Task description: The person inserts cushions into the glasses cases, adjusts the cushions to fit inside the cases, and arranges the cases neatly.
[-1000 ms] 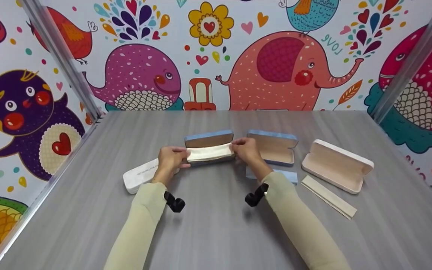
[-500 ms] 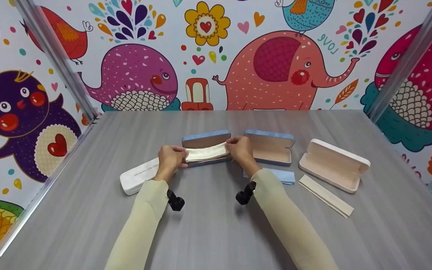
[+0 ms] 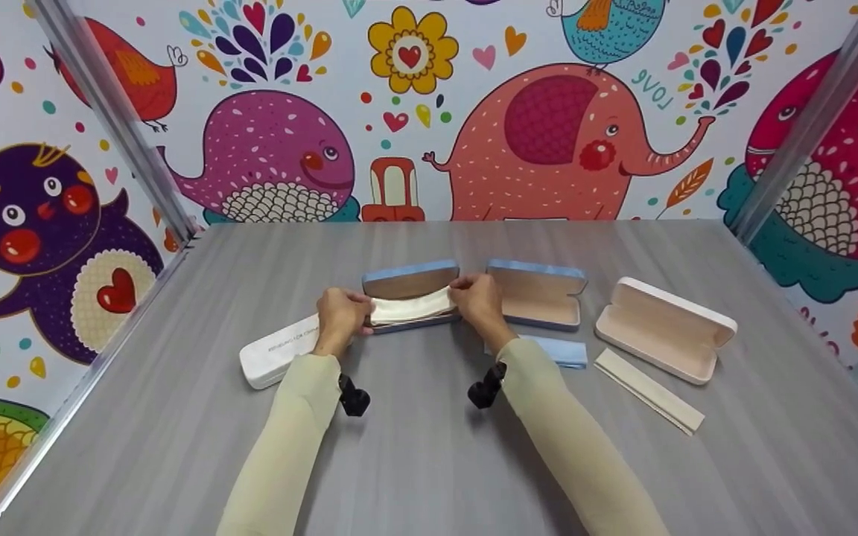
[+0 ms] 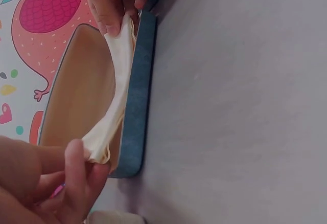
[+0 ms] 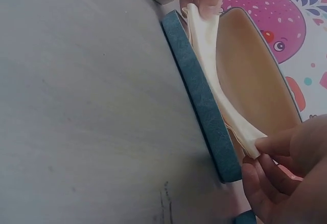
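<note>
Folded cream cloth dips lower into a blue case

Nearest me, across the bench [image 3: 414, 447], lies a loose cream strip [image 3: 649, 391]; a closed white case [image 3: 280, 351] sits beside the person's left hand [image 3: 341, 318], with a light-blue cloth [image 3: 559, 351] and an open white case [image 3: 663, 331] off to the right. Just beyond, both grips pinch the folded cream cloth [image 3: 412, 308], the left hand at one end, the right hand [image 3: 480, 299] at the other. It hangs over the open base of a blue case [image 5: 202, 98], ends raised; compared with a second ago, it bows more and sits lower, so I judge it partly in. A second blue case [image 3: 541, 283] stands open alongside. As for writing, the closed case's lid carries a dark printed line too small for me to read surely, partly covered by that hand; far back, the wall [image 3: 652, 89] shows "LOVE", mirrored
</note>
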`<state>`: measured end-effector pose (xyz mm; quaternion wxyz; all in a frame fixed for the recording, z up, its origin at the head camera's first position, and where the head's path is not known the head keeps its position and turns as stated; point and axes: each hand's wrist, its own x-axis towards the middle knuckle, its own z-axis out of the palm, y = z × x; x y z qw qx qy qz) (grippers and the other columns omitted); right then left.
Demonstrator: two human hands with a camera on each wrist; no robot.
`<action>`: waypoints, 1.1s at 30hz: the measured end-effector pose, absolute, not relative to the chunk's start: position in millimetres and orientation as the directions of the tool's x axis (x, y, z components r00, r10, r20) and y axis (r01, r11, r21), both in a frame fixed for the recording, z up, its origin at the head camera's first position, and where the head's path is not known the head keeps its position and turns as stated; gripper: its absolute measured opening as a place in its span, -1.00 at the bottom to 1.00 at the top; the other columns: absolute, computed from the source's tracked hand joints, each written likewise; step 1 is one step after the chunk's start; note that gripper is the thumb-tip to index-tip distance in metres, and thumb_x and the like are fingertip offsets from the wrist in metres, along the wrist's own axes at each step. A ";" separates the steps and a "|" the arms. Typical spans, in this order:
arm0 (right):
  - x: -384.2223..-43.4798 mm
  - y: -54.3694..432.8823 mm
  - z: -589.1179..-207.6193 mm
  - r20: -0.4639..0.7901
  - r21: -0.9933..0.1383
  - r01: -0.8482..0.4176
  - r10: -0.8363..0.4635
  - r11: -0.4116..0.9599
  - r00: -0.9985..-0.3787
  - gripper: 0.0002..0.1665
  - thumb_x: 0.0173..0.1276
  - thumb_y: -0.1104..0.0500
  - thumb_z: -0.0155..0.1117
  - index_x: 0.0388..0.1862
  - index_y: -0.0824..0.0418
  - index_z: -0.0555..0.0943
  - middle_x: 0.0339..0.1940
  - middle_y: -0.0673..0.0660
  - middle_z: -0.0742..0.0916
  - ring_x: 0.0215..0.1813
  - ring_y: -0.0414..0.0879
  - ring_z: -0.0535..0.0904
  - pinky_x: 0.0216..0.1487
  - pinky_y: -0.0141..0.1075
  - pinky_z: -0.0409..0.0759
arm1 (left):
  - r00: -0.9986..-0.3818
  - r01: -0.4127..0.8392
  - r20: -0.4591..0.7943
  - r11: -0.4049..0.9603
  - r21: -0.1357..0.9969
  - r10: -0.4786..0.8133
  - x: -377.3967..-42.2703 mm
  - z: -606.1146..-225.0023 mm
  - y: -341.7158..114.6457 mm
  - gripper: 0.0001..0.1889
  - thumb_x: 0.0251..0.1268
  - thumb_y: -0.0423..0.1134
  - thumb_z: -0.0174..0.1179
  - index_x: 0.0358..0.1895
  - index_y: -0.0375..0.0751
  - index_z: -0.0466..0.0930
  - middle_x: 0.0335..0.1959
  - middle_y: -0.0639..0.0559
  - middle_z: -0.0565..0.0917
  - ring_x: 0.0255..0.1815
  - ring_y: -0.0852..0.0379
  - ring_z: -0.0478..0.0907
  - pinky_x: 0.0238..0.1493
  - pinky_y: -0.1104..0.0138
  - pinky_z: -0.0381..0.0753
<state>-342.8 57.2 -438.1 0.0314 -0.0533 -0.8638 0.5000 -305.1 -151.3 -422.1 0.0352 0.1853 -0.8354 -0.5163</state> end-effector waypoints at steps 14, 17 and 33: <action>-339.3 64.6 -437.0 -0.008 -0.865 0.043 0.071 0.499 -0.997 -0.80 0.33 0.33 0.27 -0.14 0.27 0.77 -0.16 0.20 0.81 -0.37 -0.16 0.61 -0.45 -0.45 0.51 | -0.938 -0.201 0.007 0.561 0.803 -0.346 -299.1 -421.7 -143.8 -0.82 0.21 -0.39 0.24 -0.19 -0.38 0.76 -0.19 -0.28 0.77 -0.76 0.33 0.43 -0.75 0.58 0.43; -336.8 65.4 -435.1 -0.038 -0.884 0.061 0.059 0.463 -0.998 -0.79 0.35 0.32 0.27 -0.10 0.27 0.76 -0.17 0.19 0.80 -0.38 -0.16 0.63 -0.48 -0.42 0.57 | -0.938 -0.207 0.000 0.561 0.802 -0.347 -296.8 -419.8 -143.6 -0.82 0.21 -0.39 0.23 -0.18 -0.38 0.75 -0.17 -0.30 0.76 -0.80 0.34 0.42 -0.77 0.58 0.43; -315.5 88.4 -414.0 -0.044 -0.910 0.026 -0.035 0.413 -0.998 -0.79 0.42 0.29 0.26 -0.04 0.27 0.74 -0.10 0.17 0.76 -0.22 -0.11 0.59 -0.34 -0.42 0.55 | -0.942 -0.242 -0.104 0.428 0.871 -0.320 -286.3 -414.4 -157.3 -0.66 0.40 -0.30 0.05 0.11 -0.37 0.66 -0.09 -0.28 0.73 -0.59 0.27 0.63 -0.60 0.52 0.62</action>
